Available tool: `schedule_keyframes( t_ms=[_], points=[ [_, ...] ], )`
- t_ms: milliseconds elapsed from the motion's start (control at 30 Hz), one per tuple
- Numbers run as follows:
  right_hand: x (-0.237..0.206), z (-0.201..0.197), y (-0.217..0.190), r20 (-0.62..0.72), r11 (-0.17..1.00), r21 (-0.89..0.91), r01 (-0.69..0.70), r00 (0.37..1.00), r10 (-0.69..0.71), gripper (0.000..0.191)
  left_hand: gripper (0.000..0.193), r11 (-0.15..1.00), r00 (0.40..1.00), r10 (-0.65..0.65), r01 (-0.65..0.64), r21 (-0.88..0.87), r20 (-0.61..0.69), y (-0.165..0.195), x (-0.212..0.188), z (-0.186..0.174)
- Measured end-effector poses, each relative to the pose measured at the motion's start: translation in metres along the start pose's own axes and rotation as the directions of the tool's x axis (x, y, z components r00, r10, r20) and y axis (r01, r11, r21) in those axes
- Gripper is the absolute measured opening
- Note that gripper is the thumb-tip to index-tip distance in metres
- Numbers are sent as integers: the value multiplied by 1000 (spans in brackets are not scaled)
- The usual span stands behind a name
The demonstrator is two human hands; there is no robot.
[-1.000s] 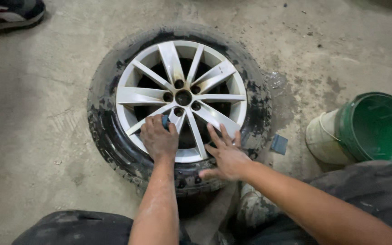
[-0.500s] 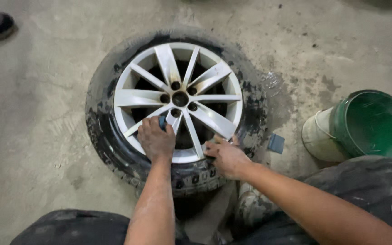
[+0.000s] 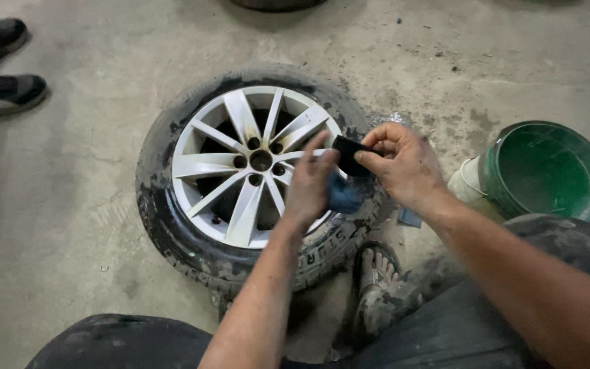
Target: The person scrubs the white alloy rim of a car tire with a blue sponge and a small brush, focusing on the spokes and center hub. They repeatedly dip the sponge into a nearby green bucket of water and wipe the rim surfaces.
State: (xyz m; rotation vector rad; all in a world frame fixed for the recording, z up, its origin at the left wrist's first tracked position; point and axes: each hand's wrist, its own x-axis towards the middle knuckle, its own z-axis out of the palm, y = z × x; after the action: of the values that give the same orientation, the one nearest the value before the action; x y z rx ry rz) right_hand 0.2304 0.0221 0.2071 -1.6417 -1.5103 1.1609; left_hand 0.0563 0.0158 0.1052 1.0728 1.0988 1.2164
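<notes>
Dark, apparently foam pad (image 3: 347, 156) is pinched by right hand (image 3: 399, 164) fingertips and touched by left hand (image 3: 311, 183) fingers, pressed together, above the silver wheel's (image 3: 240, 171) right rim.

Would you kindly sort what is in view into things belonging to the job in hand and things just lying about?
In hand:
left hand
right hand
small dark piece
wheel

Lying about:
green bucket
shoes
small grey block
</notes>
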Motion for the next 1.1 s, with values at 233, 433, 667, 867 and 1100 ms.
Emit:
schedule_keyframes(
  t_ms=[233, 433, 667, 867, 1100],
  points=[
    [-6, -75, 5, 214, 977, -53, 209, 958, -193, 98, 34, 901, 981, 94, -157, -404, -171, 62, -17, 95],
    [-4, -108, 20, 363, 994, 109, 23, 930, -61, 90, 36, 901, 996, 17, -53, -432, -86, 93, -12, 137],
    [26, -221, 135, -270, 871, -165, -463, 870, 412, 54, 31, 998, 958, -13, -5, -65, -287, 63, -10, 12],
    [39, -246, 328, -251, 656, -283, -700, 714, 654, 41, 20, 909, 802, -205, 368, 193, -561, -3, -40, -93],
    [62, -222, 396, -21, 562, -625, -541, 732, 681, 50, 27, 789, 818, -239, 478, 386, -524, -33, -40, -124]
  ],
)
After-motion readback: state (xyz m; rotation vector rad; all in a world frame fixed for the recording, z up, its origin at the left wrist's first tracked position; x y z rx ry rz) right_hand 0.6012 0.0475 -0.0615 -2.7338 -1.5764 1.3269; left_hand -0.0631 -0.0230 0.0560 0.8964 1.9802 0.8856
